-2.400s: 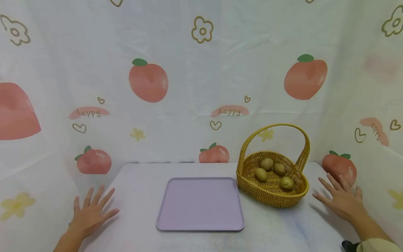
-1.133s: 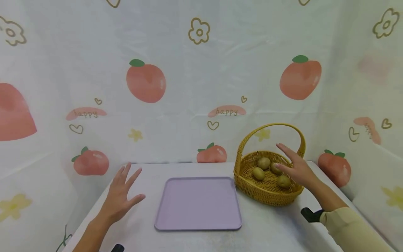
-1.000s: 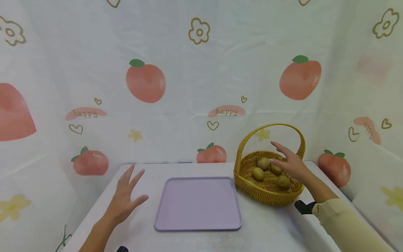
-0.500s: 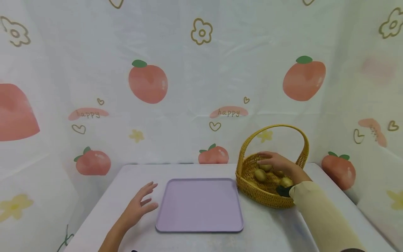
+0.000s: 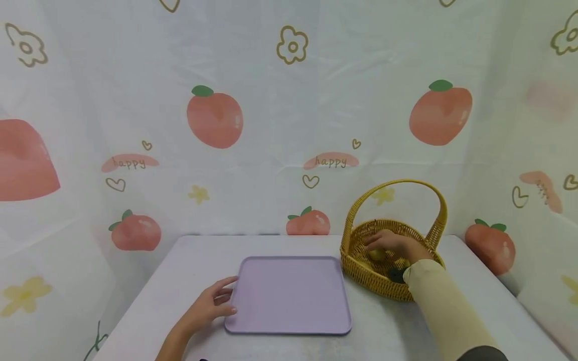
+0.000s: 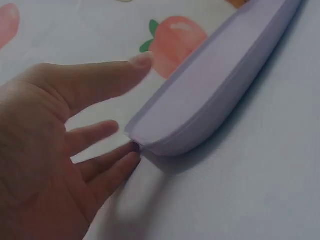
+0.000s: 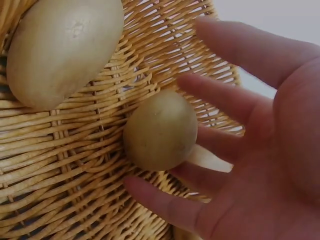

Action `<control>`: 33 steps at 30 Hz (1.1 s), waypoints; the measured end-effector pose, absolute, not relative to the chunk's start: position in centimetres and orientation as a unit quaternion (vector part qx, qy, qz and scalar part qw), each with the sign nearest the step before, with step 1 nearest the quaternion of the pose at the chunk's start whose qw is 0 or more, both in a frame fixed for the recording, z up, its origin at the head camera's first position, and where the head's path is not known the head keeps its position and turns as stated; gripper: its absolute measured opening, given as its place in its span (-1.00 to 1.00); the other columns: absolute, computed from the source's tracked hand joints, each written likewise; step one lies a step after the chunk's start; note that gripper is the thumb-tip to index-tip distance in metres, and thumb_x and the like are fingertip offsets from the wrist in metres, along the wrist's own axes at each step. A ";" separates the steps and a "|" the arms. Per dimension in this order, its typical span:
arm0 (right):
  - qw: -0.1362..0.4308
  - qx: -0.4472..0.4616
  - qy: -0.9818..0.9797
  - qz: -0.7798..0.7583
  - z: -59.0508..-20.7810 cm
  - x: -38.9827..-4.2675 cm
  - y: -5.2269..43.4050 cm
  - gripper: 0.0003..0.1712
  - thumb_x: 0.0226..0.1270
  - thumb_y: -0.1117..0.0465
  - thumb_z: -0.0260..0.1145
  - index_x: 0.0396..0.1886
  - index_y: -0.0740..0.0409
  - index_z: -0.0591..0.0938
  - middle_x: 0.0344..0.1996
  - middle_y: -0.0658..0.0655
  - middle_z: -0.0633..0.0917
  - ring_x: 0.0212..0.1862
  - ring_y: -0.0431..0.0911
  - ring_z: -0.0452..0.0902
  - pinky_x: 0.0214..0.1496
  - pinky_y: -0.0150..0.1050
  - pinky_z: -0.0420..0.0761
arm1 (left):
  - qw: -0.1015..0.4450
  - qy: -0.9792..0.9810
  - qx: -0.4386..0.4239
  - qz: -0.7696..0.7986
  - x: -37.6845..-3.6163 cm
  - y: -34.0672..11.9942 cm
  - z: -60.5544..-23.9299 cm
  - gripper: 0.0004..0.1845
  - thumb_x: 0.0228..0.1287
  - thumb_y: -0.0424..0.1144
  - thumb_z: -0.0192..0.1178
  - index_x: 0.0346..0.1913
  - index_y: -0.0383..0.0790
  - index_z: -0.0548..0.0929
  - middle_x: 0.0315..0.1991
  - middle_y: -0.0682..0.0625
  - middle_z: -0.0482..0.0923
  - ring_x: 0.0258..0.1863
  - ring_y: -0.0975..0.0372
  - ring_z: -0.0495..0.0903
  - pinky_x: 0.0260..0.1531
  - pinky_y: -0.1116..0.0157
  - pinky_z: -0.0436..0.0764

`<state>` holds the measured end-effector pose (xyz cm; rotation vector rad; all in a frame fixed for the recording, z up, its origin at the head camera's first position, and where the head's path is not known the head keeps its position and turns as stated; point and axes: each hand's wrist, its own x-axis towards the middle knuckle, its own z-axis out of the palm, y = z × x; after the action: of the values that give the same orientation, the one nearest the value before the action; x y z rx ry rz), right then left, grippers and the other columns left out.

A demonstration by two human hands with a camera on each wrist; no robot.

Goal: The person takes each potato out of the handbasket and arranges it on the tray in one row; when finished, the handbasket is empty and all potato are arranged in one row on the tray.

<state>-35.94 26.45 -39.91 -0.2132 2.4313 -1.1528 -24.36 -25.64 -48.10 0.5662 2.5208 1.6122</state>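
My left hand (image 5: 205, 307) is at the left edge of the lilac tray (image 5: 289, 296). In the left wrist view, lower fingertips (image 6: 131, 150) touch the tray's corner from outside, while the thumb is held above, apart from the rim. Inside the wicker basket (image 5: 377, 287) is my right hand (image 5: 394, 243), reaching under the arched handle. The right wrist view shows its fingers spread around a small potato (image 7: 161, 131), not closed on it; contact is hard to tell. A bigger potato (image 7: 67, 52) lies beside it. The hand hides most of the basket's contents in the head view.
Basket and tray stand on a white table (image 5: 198, 260), the basket at the tray's right rear. A printed curtain (image 5: 266, 125) surrounds the back and sides. A thin green cord (image 5: 96, 341) hangs at the lower left.
From the table's sides, both hands have moved inward. My left hand has come right to the tray's left edge; my right hand has gone left and down into the basket. Tray and basket stay put.
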 end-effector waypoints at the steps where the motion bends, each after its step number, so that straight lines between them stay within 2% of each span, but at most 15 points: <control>1: 0.216 -0.076 0.882 -0.412 -39.9 -35.9 26.3 -0.43 0.38 0.14 0.24 0.29 0.34 0.47 0.37 0.44 0.26 0.34 0.42 0.13 0.03 0.31 0.54 | 0.054 0.828 0.193 0.524 -24.3 -25.7 -48.1 -0.17 0.07 -0.30 0.42 0.41 -0.36 0.28 0.34 -0.47 0.21 0.22 -0.33 0.35 0.23 -0.06 0.40; 5: 0.209 -0.081 0.890 -0.397 -40.0 -35.9 26.3 -0.50 0.35 0.19 0.27 0.22 0.36 0.53 0.31 0.42 0.37 0.27 0.36 0.29 0.02 0.22 0.59 | 0.068 0.826 0.220 0.514 -24.2 -25.7 -47.9 -0.13 0.05 -0.29 0.43 0.42 -0.39 0.25 0.36 -0.49 0.17 0.26 -0.37 0.27 0.26 -0.09 0.30; 9: 0.203 -0.093 0.895 -0.387 -40.0 -35.6 26.5 -0.50 0.30 0.31 0.26 0.21 0.43 0.51 0.20 0.42 0.45 0.03 0.18 0.49 -0.08 0.13 0.65 | 0.064 0.826 0.238 0.506 -24.1 -25.7 -47.8 -0.11 0.02 -0.29 0.44 0.41 -0.44 0.25 0.37 -0.49 0.14 0.27 -0.37 0.26 0.27 -0.10 0.29; 11: 0.201 -0.092 0.895 -0.388 -39.9 -35.5 26.7 -0.47 0.22 0.36 0.28 0.21 0.45 0.49 0.16 0.42 0.46 -0.08 0.09 0.49 -0.14 0.09 0.67 | 0.062 0.830 0.241 0.499 -24.1 -25.7 -47.9 -0.11 0.02 -0.28 0.44 0.41 -0.43 0.25 0.38 -0.48 0.13 0.27 -0.35 0.27 0.27 -0.06 0.31; 15: 0.198 -0.083 0.883 -0.419 -39.5 -35.5 26.8 -0.42 0.10 0.44 0.31 0.18 0.41 0.45 0.08 0.43 0.44 -0.17 0.06 0.47 -0.18 0.05 0.66 | 0.060 0.841 0.228 0.487 -24.1 -25.7 -48.1 -0.11 -0.02 -0.25 0.46 0.41 -0.37 0.29 0.40 -0.43 0.14 0.27 -0.28 0.31 0.29 0.09 0.38; 17: 0.191 -0.085 0.874 -0.439 -39.1 -35.5 26.8 -0.42 0.07 0.48 0.31 0.15 0.42 0.40 0.00 0.42 0.44 -0.19 0.06 0.47 -0.19 0.04 0.64 | 0.064 0.844 0.221 0.484 -24.1 -25.8 -48.2 -0.09 -0.04 -0.25 0.46 0.42 -0.35 0.28 0.41 -0.42 0.13 0.28 -0.26 0.31 0.30 0.07 0.36; 21: 0.163 -0.106 0.869 -0.455 -38.3 -35.4 26.9 -0.42 0.04 0.53 0.31 0.11 0.43 0.36 -0.19 0.34 0.46 -0.30 0.02 0.44 -0.24 0.02 0.61 | 0.075 0.852 0.205 0.476 -24.0 -25.7 -48.0 0.00 -0.09 -0.27 0.48 0.43 -0.43 0.20 0.40 -0.46 0.12 0.28 -0.30 0.28 0.29 -0.12 0.26; 23: 0.146 -0.118 0.870 -0.456 -38.0 -35.1 26.9 -0.41 0.02 0.54 0.31 0.10 0.43 0.37 -0.20 0.33 0.47 -0.32 0.01 0.44 -0.26 0.01 0.61 | 0.080 0.857 0.201 0.468 -24.0 -25.6 -47.9 0.03 -0.10 -0.28 0.49 0.44 -0.47 0.16 0.40 -0.48 0.09 0.28 -0.32 0.27 0.28 -0.18 0.21; 25: 0.128 -0.133 0.872 -0.453 -37.6 -34.7 26.9 -0.41 0.02 0.53 0.33 0.11 0.43 0.38 -0.12 0.38 0.47 -0.30 0.01 0.45 -0.26 0.01 0.62 | 0.082 0.864 0.197 0.456 -24.0 -25.6 -48.0 0.05 -0.11 -0.26 0.50 0.44 -0.48 0.14 0.42 -0.47 0.06 0.28 -0.32 0.27 0.28 -0.19 0.19; 30: 0.090 -0.161 0.874 -0.449 -37.1 -33.4 26.6 -0.40 0.06 0.47 0.36 0.15 0.38 0.40 0.14 0.49 0.37 -0.16 0.06 0.52 -0.23 -0.05 0.66 | 0.079 0.872 0.193 0.444 -24.1 -25.8 -48.1 0.03 -0.12 -0.26 0.51 0.42 -0.50 0.19 0.42 -0.45 0.06 0.25 -0.29 0.33 0.25 -0.21 0.27; 33: 0.065 -0.179 0.873 -0.449 -36.9 -32.6 26.4 -0.40 0.09 0.43 0.38 0.16 0.35 0.42 0.16 0.47 0.37 -0.14 0.07 0.53 -0.23 -0.07 0.65 | 0.077 0.871 0.193 0.444 -24.1 -25.8 -48.2 0.02 -0.13 -0.27 0.51 0.41 -0.52 0.20 0.40 -0.46 0.09 0.23 -0.29 0.35 0.22 -0.22 0.31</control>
<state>-32.59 26.35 -36.93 -0.5399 2.6335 -1.3552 -24.15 -25.81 -48.15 0.5786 2.6120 1.3317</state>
